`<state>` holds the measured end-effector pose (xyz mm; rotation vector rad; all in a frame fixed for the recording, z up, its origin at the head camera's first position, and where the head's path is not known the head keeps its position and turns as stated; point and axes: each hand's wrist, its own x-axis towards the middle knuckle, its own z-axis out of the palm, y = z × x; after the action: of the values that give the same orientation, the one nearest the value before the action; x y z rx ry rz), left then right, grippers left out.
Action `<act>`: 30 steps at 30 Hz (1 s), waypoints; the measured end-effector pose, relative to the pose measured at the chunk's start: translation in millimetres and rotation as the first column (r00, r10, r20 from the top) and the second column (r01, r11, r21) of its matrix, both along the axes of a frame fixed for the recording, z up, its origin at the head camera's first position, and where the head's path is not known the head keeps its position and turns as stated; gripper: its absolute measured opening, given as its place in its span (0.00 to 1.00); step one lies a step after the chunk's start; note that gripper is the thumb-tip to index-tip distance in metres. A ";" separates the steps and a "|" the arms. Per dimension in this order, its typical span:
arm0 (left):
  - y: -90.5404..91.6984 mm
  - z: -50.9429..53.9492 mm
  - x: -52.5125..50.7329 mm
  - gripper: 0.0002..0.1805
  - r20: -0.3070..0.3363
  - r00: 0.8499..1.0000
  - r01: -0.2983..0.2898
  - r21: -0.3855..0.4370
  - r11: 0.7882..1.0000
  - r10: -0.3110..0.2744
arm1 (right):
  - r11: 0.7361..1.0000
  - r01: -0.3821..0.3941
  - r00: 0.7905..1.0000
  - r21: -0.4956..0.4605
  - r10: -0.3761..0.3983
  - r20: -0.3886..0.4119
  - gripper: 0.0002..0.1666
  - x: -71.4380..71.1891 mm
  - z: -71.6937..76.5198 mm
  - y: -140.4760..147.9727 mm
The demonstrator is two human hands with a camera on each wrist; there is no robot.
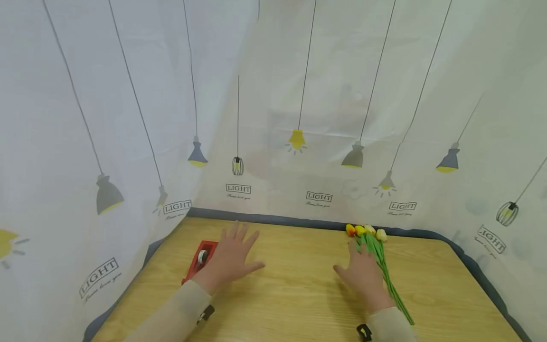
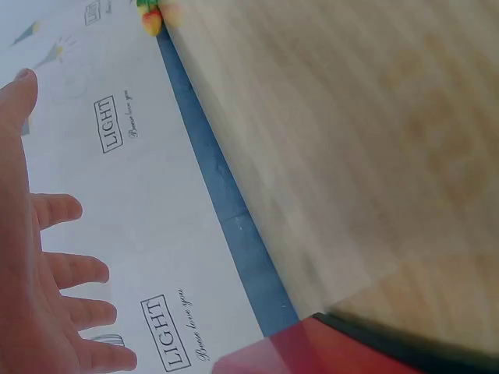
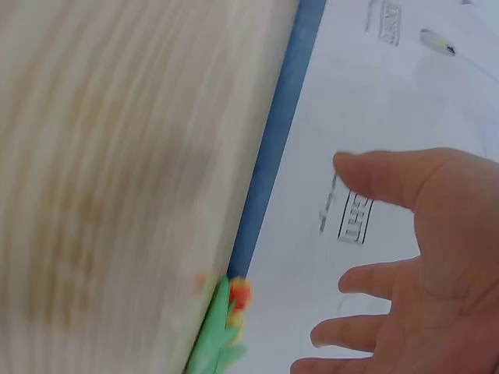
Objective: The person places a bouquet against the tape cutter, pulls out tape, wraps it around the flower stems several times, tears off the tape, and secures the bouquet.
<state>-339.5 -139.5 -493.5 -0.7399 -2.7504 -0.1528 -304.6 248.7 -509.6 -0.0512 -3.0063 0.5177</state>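
Note:
Spread fingers mark my left hand (image 1: 231, 258), which hovers over the table beside a red tape dispenser-like holder (image 1: 204, 253) with a small white-and-dark roll in it. Part of that holder is hidden behind the hand and forearm. On the right, my right hand (image 1: 364, 271) is held out with fingers extended, in front of a bunch of artificial tulips (image 1: 378, 241). The tulips have orange, yellow and white heads and long green stems. Neither hand holds anything. In the right wrist view, an orange tulip (image 3: 239, 293) shows near the table's far edge.
The wooden table (image 1: 299, 270) has light grain. A white curtain (image 1: 273, 156) printed with hanging lamps and the word LIGHT encloses its back and sides. Its blue-grey lower border (image 1: 273, 219) runs along the table's far edge.

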 end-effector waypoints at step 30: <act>-65.7 10.8 29.8 0.41 0.107 0.980 -0.197 0.448 0.872 0.166 | 0.825 -0.114 0.986 -0.554 0.028 -0.162 0.36 26.7 7.1 -208.5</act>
<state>-309.7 -205.3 -482.7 -0.3494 -2.6627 -0.7663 -278.0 40.2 -502.4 0.0592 -2.6102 1.3371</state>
